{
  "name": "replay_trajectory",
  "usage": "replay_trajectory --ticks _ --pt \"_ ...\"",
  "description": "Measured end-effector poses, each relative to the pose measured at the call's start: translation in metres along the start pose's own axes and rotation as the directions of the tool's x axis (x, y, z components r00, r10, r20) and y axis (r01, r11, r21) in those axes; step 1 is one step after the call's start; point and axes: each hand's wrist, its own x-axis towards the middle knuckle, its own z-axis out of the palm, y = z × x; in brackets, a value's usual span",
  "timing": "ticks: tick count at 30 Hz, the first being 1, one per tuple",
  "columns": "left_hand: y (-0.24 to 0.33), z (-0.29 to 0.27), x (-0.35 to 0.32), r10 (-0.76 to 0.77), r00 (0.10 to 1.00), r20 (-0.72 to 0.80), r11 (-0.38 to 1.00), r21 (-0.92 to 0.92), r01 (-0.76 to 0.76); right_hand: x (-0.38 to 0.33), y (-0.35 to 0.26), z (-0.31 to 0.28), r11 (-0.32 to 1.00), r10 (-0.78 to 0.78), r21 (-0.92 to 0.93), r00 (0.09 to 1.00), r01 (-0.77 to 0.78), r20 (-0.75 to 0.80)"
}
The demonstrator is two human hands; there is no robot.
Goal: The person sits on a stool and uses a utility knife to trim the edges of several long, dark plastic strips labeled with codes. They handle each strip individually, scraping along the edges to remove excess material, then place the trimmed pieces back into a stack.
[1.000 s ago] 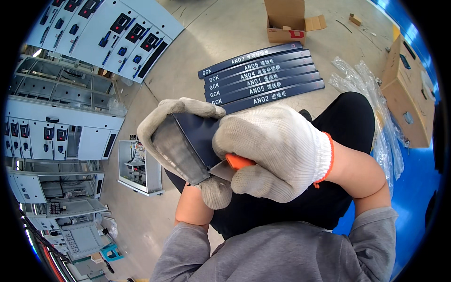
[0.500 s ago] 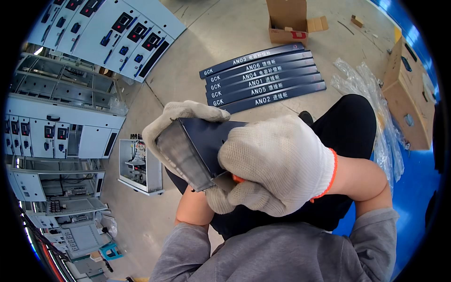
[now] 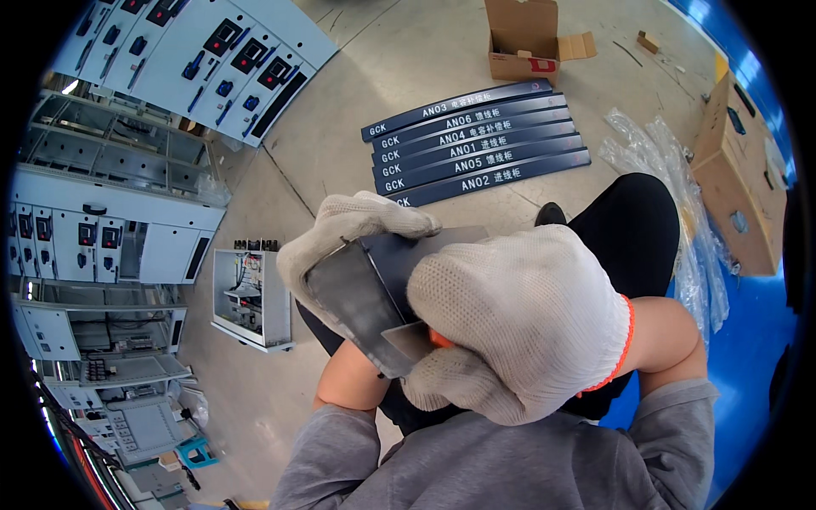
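Observation:
A dark blue metal strip (image 3: pixel 393 270) with a bare grey side is held up in front of my lap, seen nearly end-on. My left hand (image 3: pixel 357 219), in a knitted off-white glove, wraps round its near end. In my right hand (image 3: pixel 527 319), gloved with an orange-edged cuff, is a scraper (image 3: pixel 406 339). Its flat grey blade lies across the strip's lower edge, and a bit of its orange handle shows between the fingers. The rest of the handle and the strip's far part are hidden behind the right glove.
Several dark label strips (image 3: pixel 480 144) lie side by side on the floor ahead. Beyond them stands an open cardboard box (image 3: pixel 520 68). Clear plastic wrap (image 3: pixel 671 195) and a large carton (image 3: pixel 739 178) are at right. Switchgear cabinets (image 3: pixel 110 234) and a small equipment drawer (image 3: pixel 279 297) occupy the left.
Both hands and the strip have shifted slightly right and down. More of the scraper's blade now shows at the strip's edge. Both hands keep their grip.

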Motion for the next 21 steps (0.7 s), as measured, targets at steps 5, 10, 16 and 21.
replay_trajectory --ticks 5,10,16,21 --pt "-0.011 -0.012 0.004 0.019 0.989 0.145 0.991 -0.136 0.001 0.004 0.007 0.001 0.990 0.009 0.138 1.000 -0.013 0.024" --pt "-0.035 -0.042 0.023 0.126 0.932 0.340 0.976 -0.212 -0.055 0.002 0.022 0.006 0.932 -0.023 0.361 1.000 0.028 -0.017" --pt "-0.052 -0.053 0.026 0.274 0.871 0.408 0.961 -0.152 -0.231 -0.005 0.026 0.003 0.915 0.054 0.399 0.998 -0.066 0.042" --pt "-0.054 -0.028 0.061 0.561 0.715 0.417 0.672 0.276 -0.687 0.001 0.031 0.004 0.972 -0.023 0.233 0.998 0.035 -0.057"
